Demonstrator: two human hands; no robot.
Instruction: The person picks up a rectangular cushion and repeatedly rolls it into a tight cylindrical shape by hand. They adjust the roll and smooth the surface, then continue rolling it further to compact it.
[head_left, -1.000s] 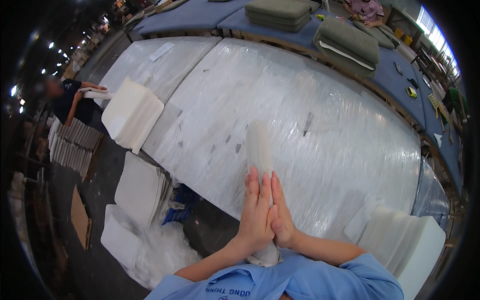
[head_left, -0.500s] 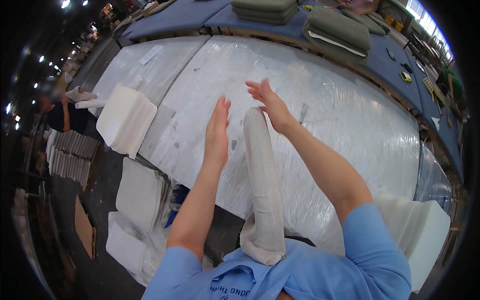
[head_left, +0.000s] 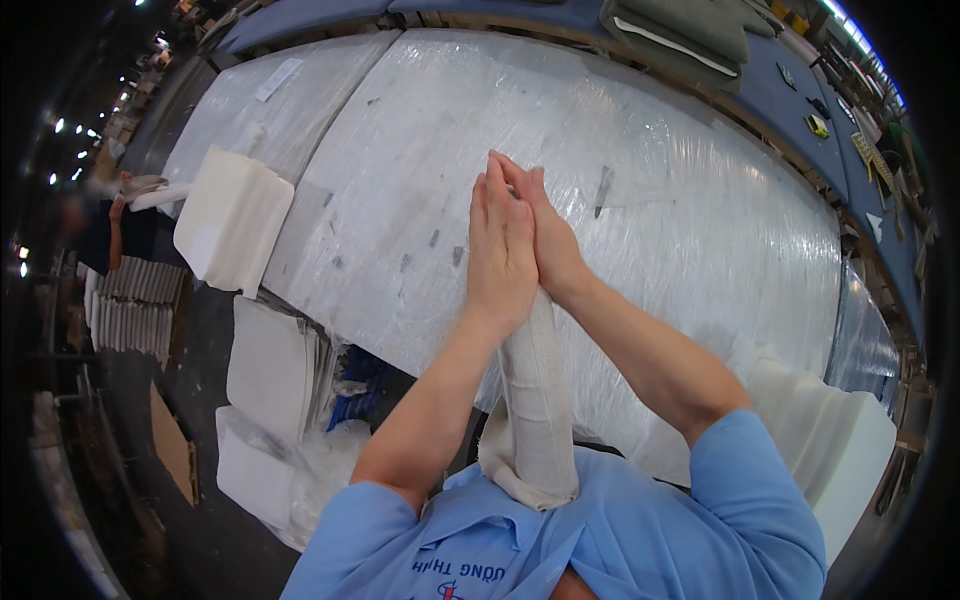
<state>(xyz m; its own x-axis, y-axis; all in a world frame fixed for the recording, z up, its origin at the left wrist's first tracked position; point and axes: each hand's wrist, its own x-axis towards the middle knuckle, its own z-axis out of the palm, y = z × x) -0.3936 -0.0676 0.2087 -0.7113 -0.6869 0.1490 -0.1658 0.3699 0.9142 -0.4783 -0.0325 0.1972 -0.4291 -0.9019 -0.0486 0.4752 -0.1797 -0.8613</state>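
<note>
Hanging apart 0.5 s ago, the left hand and right hand are now closing on and hiding the far end of the beige fabric-covered cushion, fingers lying straight and unclenched along its 2 sides. Past the far edge of the plastic-wrapped table, grey-green cushions are running out of view; left of it, a co-worker is blurring into shadow. The cushion is standing on edge, its long axis running from the blue shirt over the table's near edge, pointing at the far one
</note>
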